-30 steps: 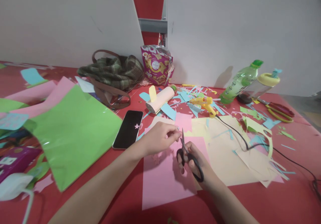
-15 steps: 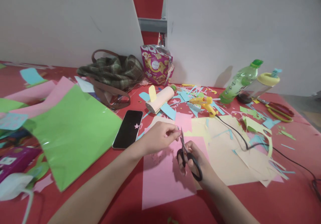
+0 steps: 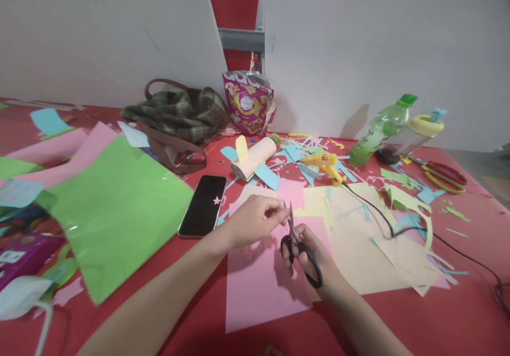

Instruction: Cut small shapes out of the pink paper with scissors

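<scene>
Black-handled scissors (image 3: 292, 229) are in my right hand (image 3: 314, 257), with fingers through the loops and the blades pointing up and away from me. The blades stand slightly apart. My left hand (image 3: 258, 218) is closed in a pinch right beside the blade tips; whatever is between its fingertips is too small to make out. Beneath both hands lies a pink paper sheet (image 3: 258, 297), partly covered by them. A pink paper star (image 3: 217, 200) rests on a black phone (image 3: 203, 207) left of my left hand. Small pink cut pieces lie under that hand.
Green paper (image 3: 123, 212) covers the left side. Beyond my hands is a paper roll (image 3: 258, 157) with blue and yellow flaps. A yellow glue gun (image 3: 324, 166) trails a black cord. At the back stand a snack bag (image 3: 249, 103), a plaid bag (image 3: 179, 111) and a green bottle (image 3: 382, 130).
The scissor blades are a little wider apart. My left hand has moved slightly to the right, closer to the blades. My right hand stays nearly in place.
</scene>
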A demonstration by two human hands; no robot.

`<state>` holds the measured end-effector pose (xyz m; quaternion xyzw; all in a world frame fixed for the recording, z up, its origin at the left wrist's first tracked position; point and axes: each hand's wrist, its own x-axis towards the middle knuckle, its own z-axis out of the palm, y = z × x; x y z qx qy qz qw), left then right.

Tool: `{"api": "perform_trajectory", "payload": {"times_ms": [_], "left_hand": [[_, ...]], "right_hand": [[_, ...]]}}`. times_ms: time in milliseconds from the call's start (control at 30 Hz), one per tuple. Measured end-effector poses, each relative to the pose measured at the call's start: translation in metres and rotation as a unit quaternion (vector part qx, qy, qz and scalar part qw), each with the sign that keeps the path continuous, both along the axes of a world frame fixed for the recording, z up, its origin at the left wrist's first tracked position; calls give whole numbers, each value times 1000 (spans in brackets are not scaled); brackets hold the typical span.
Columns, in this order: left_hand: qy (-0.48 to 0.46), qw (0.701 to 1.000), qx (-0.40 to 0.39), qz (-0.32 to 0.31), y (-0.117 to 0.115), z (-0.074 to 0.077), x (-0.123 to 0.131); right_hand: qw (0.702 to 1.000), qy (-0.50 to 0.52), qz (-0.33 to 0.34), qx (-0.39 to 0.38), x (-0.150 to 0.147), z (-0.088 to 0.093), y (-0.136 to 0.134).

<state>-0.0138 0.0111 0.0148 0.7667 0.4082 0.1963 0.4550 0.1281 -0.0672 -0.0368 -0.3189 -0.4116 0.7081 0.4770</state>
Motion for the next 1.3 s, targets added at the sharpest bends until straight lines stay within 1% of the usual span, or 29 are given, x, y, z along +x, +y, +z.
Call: {"api": "perform_trajectory", "payload": {"times_ms": [133,300,433,500,600,767,967,1100,1300], "left_hand": [[-2,1000,-4,0,-1,0,0],[-13,1000,5,-4,-2,-5,3],[2,1000,-1,-2,-4,-8,4],[2,1000,-2,7,-5,-9,6],[-10,999,4,37,-9,-10,8],[-63,995,1,76,-15,-12,15],[-97,990,-28,102,-20,-15,20],[-117,984,-62,116,-24,-15,23],[-144,976,-94,132,-30,-16,27]], "right_hand": [[1000,-3,1,7,0,-3,0],[1000,3,-2,19,1,-3,1],[1000,5,-5,18,2,-1,0],[1000,7,-6,17,2,-2,0],[1000,12,-12,14,1,-3,-1],[999,17,-21,20,-1,-5,0],[999,-2,-29,22,-1,-6,-1],[999,-9,-37,24,-1,-7,-1],[999,-4,-35,19,0,-7,-1]]}}
